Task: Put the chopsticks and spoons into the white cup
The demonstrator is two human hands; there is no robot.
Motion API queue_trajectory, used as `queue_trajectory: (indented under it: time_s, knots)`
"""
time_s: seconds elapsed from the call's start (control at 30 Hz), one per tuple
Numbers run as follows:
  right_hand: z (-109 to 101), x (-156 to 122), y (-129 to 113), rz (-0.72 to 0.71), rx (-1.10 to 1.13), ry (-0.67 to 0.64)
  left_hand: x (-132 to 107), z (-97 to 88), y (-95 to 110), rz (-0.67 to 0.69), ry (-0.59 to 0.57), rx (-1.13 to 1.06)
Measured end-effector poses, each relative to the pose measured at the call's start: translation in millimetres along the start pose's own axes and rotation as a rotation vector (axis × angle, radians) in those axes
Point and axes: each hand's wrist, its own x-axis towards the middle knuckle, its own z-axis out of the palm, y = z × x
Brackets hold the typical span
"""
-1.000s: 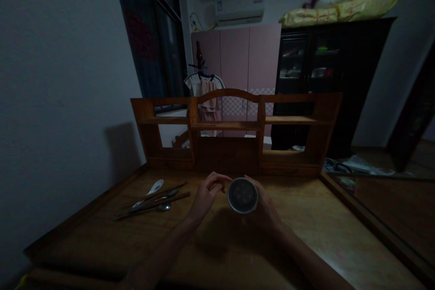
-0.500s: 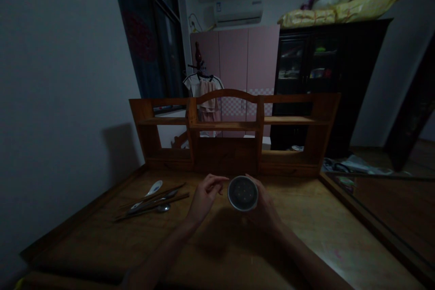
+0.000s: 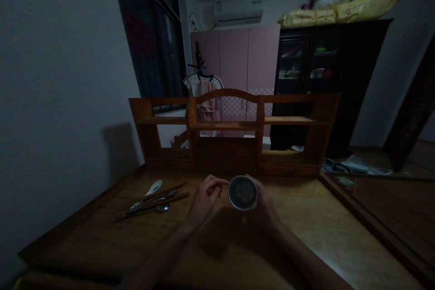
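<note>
My right hand (image 3: pixel 267 210) is wrapped round the right side of a round utensil holder (image 3: pixel 242 193), above the desk. It has a pale rim and a dark grey round face dotted with several small light spots, which look like drain holes. My left hand (image 3: pixel 205 197) is at its left, holding nothing. The index finger stretches out to the rim, its tip touching or nearly touching, and the other fingers are loosely bent. Farther left on the desk lie a white ceramic spoon (image 3: pixel 156 186), several chopsticks (image 3: pixel 178 197) and a metal spoon (image 3: pixel 163 208).
The wooden desk (image 3: pixel 306 235) has a raised edge on the right. Along its back stands a wooden shelf unit (image 3: pixel 226 125). A wall (image 3: pixel 68 99) borders the left side. Behind are a pink wardrobe (image 3: pixel 234 59) and a dark cabinet (image 3: pixel 360 63). The room is dim.
My left index finger has moved slightly right, up to the rim of the utensil holder. My right hand and the holder have hardly moved.
</note>
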Motion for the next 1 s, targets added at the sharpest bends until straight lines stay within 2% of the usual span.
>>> queue_trajectory:
  time_s: [0.1,0.2,0.3,0.4,0.5,0.6,0.7,0.77,0.87,0.93,1.0]
  knots:
    - [-1,0,0,0.004,0.003,-0.007,-2,1.0,2,-0.007,-0.017,-0.002]
    - [-2,-1,-1,0.014,0.002,-0.033,-5,4.6,2,0.020,-0.097,-0.045]
    - [-2,-3,-3,0.032,0.027,-0.109,-9,12.8,0,0.098,-0.177,0.081]
    - [0,-5,-3,-0.024,0.063,-0.184,-12,24.7,-2,0.171,-0.116,0.219]
    - [2,-4,-4,-0.035,0.088,-0.196,-15,35.5,-3,0.229,-0.030,0.251]
    - [0,-2,-6,0.014,0.111,-0.247,-10,34.0,-9,0.222,0.017,0.239]
    - [-5,-1,-4,0.076,0.069,-0.334,13,5.5,-28,0.120,0.138,0.138]
    - [-8,-1,2,0.120,0.015,-0.333,36,-30.2,-49,0.024,0.333,0.067]
    - [-10,0,15,0.161,-0.040,-0.244,68,-93.1,-83,-0.074,0.530,0.193]
    - [-10,1,24,0.176,-0.050,-0.190,80,-127.9,-100,-0.216,0.599,0.278]
    - [-10,2,31,0.199,-0.063,-0.162,84,-150.0,-110,-0.272,0.605,0.283]
